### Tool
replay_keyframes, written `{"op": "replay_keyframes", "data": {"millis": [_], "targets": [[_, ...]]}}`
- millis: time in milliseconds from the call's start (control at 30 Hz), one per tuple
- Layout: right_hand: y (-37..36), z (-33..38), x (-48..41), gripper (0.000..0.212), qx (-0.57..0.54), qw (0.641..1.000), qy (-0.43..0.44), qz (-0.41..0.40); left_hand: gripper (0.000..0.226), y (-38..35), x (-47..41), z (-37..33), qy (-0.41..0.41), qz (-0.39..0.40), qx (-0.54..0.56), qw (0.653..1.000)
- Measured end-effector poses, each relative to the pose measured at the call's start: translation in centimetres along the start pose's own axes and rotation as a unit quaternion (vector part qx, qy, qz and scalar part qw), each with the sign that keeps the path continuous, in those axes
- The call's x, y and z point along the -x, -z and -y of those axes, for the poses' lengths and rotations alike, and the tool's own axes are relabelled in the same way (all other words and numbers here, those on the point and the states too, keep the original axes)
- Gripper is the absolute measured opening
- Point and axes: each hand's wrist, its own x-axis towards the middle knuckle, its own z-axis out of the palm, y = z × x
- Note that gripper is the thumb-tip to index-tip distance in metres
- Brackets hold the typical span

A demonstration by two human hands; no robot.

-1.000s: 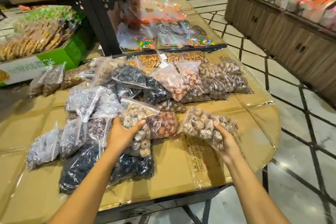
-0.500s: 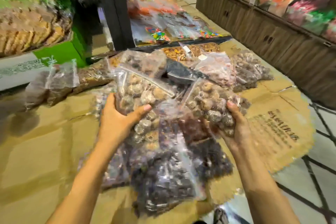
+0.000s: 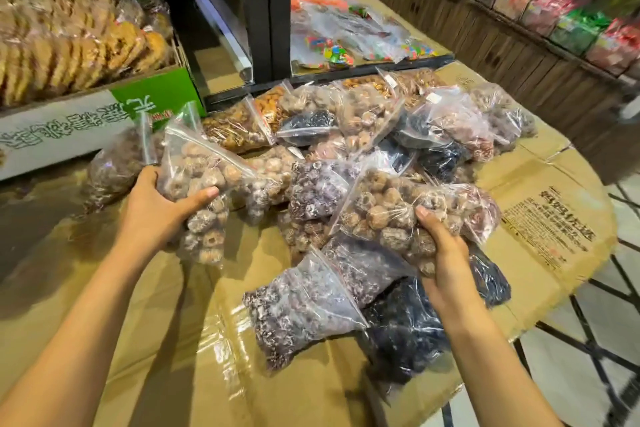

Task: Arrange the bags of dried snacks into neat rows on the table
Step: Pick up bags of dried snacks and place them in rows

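Observation:
My left hand (image 3: 157, 210) grips a clear zip bag of pale brown dried fruit (image 3: 199, 180), lifted above the cardboard-covered table (image 3: 173, 340). My right hand (image 3: 445, 258) grips a second bag of the same brown dried fruit (image 3: 391, 215), held over the pile. Below it lie a bag of purplish sugared snacks (image 3: 304, 308) and a bag of black dried fruit (image 3: 405, 333). Several more bags, dark, pink and orange-brown, lie heaped across the table's far half (image 3: 363, 128).
A green and white carton of biscuits (image 3: 72, 80) stands at the back left. A black shelf post (image 3: 263, 10) rises behind the pile, with bags of coloured sweets (image 3: 346, 42) beyond. A wooden display counter (image 3: 502, 24) runs along the right. The table's right edge drops to tiled floor (image 3: 595, 340).
Both hands have lifted their bags of brown dried fruit off the table and moved them apart, the left one going left. The view has swung closer to the pile.

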Motion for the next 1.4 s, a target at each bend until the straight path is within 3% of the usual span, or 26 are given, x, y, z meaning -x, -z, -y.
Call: {"op": "replay_keyframes", "data": {"millis": [233,467,567,733,867,900,1133,1267,1400], "targets": [[-0.9,0.2,0.4,0.118,0.007,1.0,0.019,-0.009,0.059,0.2,0.2,1.3,0.027,0.013,-0.017,0.999],[-4.5,-1.8,6.1,0.12,-0.033,0.99,0.117,-0.068,0.061,1.7,-0.8,4.4,-0.033,0.075,-0.067,0.994],[-8.1,-3.8,10.6,0.09,-0.056,0.98,0.166,-0.095,0.06,3.7,-1.6,6.0,-0.066,0.109,-0.085,0.988],[-14.8,-9.9,19.0,0.081,-0.172,0.955,0.162,-0.18,0.06,8.5,-1.0,8.2,-0.096,0.17,-0.031,0.98],[-17.8,-14.2,24.1,0.02,-0.255,0.953,0.098,-0.134,0.077,11.5,-0.1,9.7,-0.097,0.234,-0.002,0.967],[-18.1,-14.9,24.9,0.014,-0.266,0.953,0.085,-0.117,0.076,12.0,0.1,10.0,-0.098,0.252,0.003,0.963],[-18.8,-19.0,27.5,0.011,-0.296,0.948,0.021,-0.117,0.055,13.2,1.6,11.2,-0.067,0.309,0.015,0.949],[-19.8,-21.4,28.0,0.028,-0.319,0.938,-0.014,-0.134,0.046,13.8,1.3,12.3,-0.047,0.325,0.04,0.944],[-22.3,-22.8,27.5,0.04,-0.318,0.928,-0.021,-0.192,0.055,14.2,-0.9,14.2,-0.014,0.356,0.085,0.93]]}}
